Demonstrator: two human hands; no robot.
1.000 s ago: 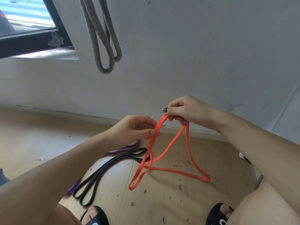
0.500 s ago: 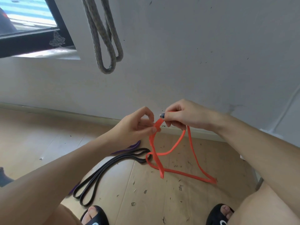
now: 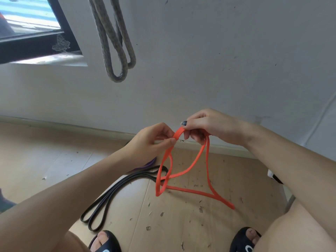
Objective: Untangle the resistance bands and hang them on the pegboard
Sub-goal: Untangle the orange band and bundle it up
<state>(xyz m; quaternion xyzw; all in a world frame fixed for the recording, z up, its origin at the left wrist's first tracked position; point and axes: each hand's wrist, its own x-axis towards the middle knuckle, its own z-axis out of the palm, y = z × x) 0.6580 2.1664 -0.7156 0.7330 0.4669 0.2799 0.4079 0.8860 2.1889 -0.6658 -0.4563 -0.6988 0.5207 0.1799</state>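
An orange resistance band hangs twisted from both hands, its lower loops touching the wooden floor. My left hand pinches one strand near the top, and my right hand pinches the same top bend a few centimetres to the right. A black band lies in long doubled loops on the floor at lower left, its far end passing under the orange one. A purple band peeks out beneath my left wrist. No pegboard is in view.
A grey braided rope loop hangs against the white wall above. A dark-framed window sits top left. My feet in black slides rest on the debris-flecked floor, with my knees at both lower corners.
My hands have drawn closer together on the orange band's top. Its left hanging loop has pulled shorter and twisted, and the lower right corner has slid outward on the floor.
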